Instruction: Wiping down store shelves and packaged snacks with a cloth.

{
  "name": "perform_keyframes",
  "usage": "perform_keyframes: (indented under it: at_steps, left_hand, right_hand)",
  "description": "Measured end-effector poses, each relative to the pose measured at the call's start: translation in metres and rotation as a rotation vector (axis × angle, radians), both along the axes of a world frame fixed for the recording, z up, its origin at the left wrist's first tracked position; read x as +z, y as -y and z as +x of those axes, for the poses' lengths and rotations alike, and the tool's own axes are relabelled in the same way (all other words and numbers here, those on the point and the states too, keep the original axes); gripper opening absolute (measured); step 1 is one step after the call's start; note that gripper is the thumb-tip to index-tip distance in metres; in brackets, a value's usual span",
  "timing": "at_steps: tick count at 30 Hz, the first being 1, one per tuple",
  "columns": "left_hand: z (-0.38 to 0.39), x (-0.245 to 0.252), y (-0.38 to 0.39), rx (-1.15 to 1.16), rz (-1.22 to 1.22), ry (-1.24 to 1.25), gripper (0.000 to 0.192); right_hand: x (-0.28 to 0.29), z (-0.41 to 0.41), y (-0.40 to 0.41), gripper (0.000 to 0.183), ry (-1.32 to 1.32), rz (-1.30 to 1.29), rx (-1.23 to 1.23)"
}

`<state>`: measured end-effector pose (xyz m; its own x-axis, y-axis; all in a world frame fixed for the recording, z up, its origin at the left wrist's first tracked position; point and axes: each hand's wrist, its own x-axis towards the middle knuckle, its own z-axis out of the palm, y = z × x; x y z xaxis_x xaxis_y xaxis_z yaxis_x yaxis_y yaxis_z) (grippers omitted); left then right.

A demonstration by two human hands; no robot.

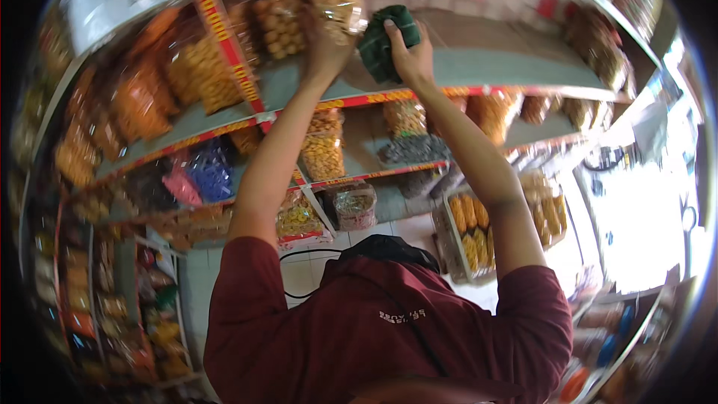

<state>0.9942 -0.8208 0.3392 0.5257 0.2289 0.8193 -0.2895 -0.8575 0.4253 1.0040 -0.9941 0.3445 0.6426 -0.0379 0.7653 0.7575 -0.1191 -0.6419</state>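
My left hand [328,56] grips a clear plastic bag of pale snacks [336,3] above the upper shelf [493,70]. Motion blur and the bag hide most of its fingers. A bunched dark green cloth [381,50] is in my right hand [412,56], with the thumb pressed over its front. The cloth is close beside the held bag, over the grey shelf surface. Just left of my left hand, a bag of round tan snacks [280,28] stands on the same shelf.
A red and yellow price strip [230,53] divides the upper shelf. Orange snack bags [143,101] stand to the left, brown ones [597,50] at the far right. Below is a lower shelf with a yellow snack bag [323,151]. A crate [454,269] of packaged food sits on the floor.
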Motion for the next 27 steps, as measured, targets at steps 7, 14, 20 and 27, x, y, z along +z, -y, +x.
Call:
perform_keyframes:
  at_steps: [7,14,20,27]
  left_hand:
    - [-0.083,-0.022,0.082,-0.433,0.101,0.277,0.077]
    - [-0.153,-0.147,0.169,-1.129,0.001,-0.379,0.056]
    - [-0.164,-0.205,0.206,-1.157,-0.082,-0.740,0.040]
    - [-0.143,-0.231,0.268,-1.257,-0.160,-0.879,0.029]
  right_hand:
    - [-0.044,-0.097,0.066,0.036,-0.148,0.550,-0.001]
    - [-0.155,-0.194,0.126,0.048,-0.765,0.407,-0.060]
    - [-0.229,-0.232,0.189,0.063,-1.186,0.747,0.253]
    - [-0.254,-0.234,0.222,0.064,-0.888,0.486,-0.263]
